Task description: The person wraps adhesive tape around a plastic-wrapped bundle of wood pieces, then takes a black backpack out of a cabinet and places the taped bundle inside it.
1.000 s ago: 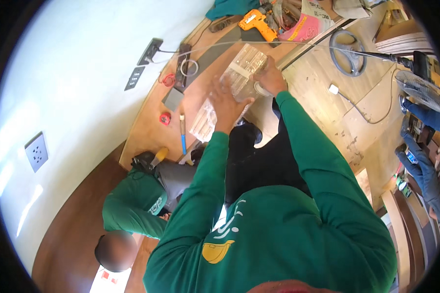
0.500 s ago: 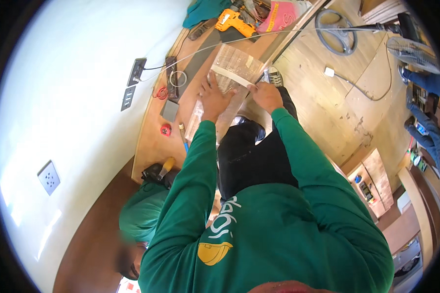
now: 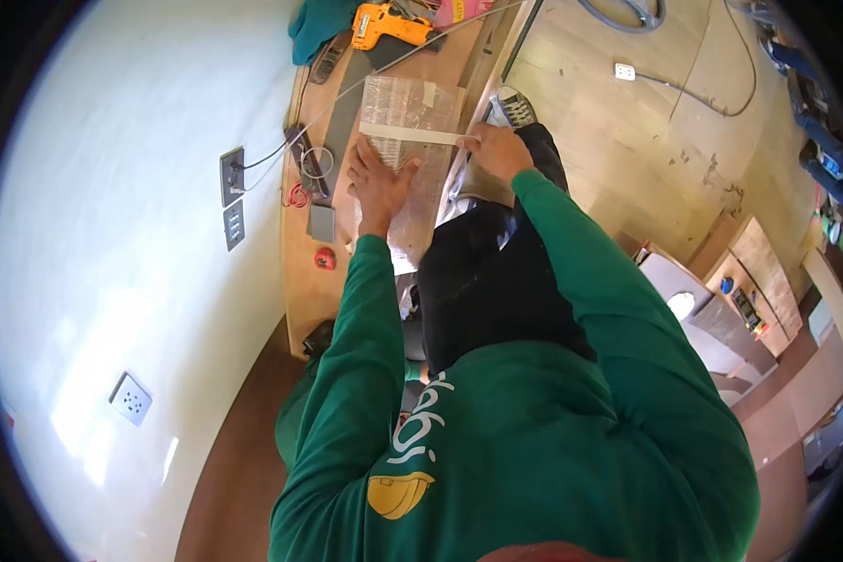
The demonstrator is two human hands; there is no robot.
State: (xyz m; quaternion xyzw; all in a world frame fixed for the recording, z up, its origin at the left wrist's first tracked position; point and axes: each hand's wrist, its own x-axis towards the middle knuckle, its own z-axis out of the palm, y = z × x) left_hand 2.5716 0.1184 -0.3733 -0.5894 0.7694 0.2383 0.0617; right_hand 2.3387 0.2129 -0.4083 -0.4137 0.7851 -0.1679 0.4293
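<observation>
A long flat package (image 3: 407,98) in clear plastic wrap lies on the wooden bench in front of me. Across its width runs a pale cream strip (image 3: 407,134) that looks like tape. My left hand (image 3: 381,190) rests on the package just below the strip, thumb and fingers spread. At the package's right edge my right hand (image 3: 498,152) pinches the strip's end between thumb and fingers. The strip looks straight between the two sides. My left hand covers part of the package.
An orange pistol-shaped power tool (image 3: 384,25) lies at the bench's far end. Left of the package are a dark bar-shaped object (image 3: 307,161), a grey square piece (image 3: 321,223) and a small red roll (image 3: 325,258). Another person's green sleeve (image 3: 295,417) shows at lower left. A white socket (image 3: 625,71) lies on the floor.
The view has shifted, so the bench and package appear farther left and the tool nearer the top edge. Both hands keep their places, the right still pinching the strip.
</observation>
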